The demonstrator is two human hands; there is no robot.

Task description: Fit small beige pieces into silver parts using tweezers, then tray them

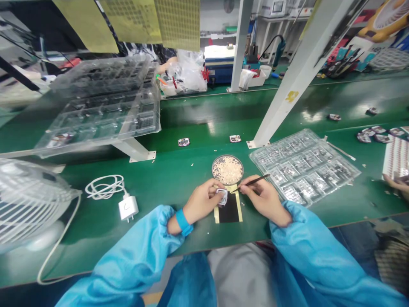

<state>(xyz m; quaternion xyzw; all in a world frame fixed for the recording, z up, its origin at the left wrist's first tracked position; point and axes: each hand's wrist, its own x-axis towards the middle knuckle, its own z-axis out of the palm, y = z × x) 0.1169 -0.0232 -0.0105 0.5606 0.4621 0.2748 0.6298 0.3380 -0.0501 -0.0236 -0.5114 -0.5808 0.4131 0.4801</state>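
Note:
My left hand grips a small, pale, rounded-square watch-like case, tilted over a black pad with yellow tape along its edges. In my right hand is a dark pair of tweezers, its tip pointing left toward the case. Whether the tip touches the case or holds anything is too small to tell. Just beyond both hands stands a round dish full of tiny cream and dark pieces. Right of my right hand lies a clear plastic tray with small parts in its pockets.
Two similar cases, one left and one right, lie farther back. A white charger with coiled cable and a fan stand left. Slanted white posts rise behind. Another person's hand holds a white sheet at far right.

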